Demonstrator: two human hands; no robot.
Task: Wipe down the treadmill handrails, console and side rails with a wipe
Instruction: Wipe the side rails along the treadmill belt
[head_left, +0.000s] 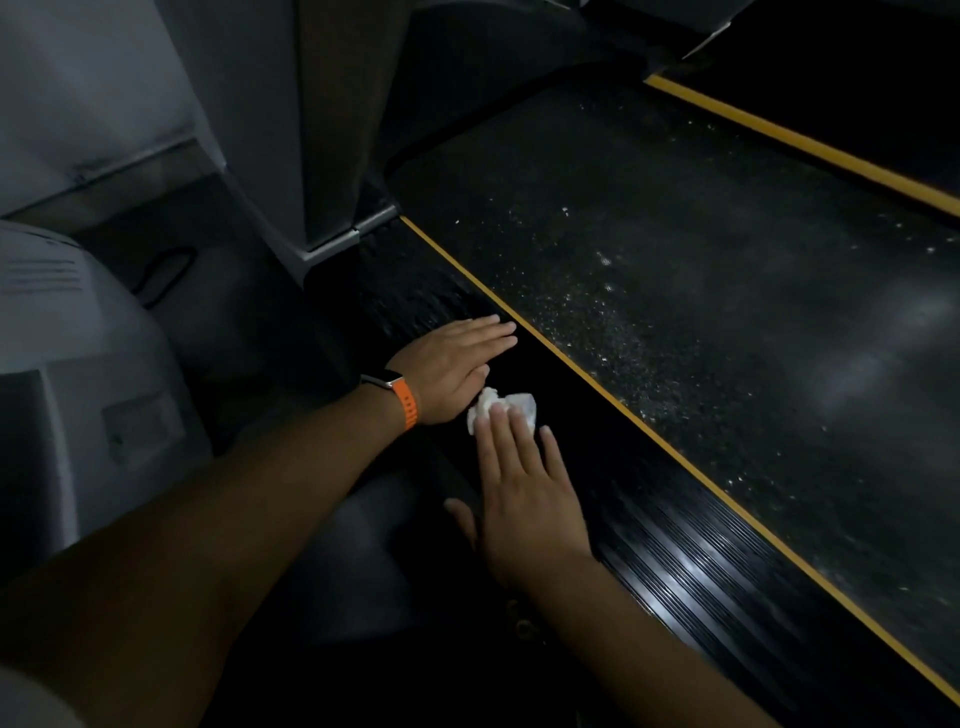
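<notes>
Straight fingers of the right hand (524, 499) are pressed onto a crumpled white wipe (523, 404), pinned flat against the black ribbed side rail (675, 561). Just beyond, the left hand (452, 364) is laid open on the same rail, nothing gripped; an orange-strapped watch (400, 397) is worn on its wrist. Rail and speckled belt (675, 260) are divided by a yellow stripe (571, 358).

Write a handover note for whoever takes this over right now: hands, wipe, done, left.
Left hand: open, flat on the side rail, holding nothing.
Right hand: open, straight fingers pressing the wipe onto the same rail, beside the left hand.
Done: cannot tell; handrails and console out of view.
Left: at least the rest of this rail.
</notes>
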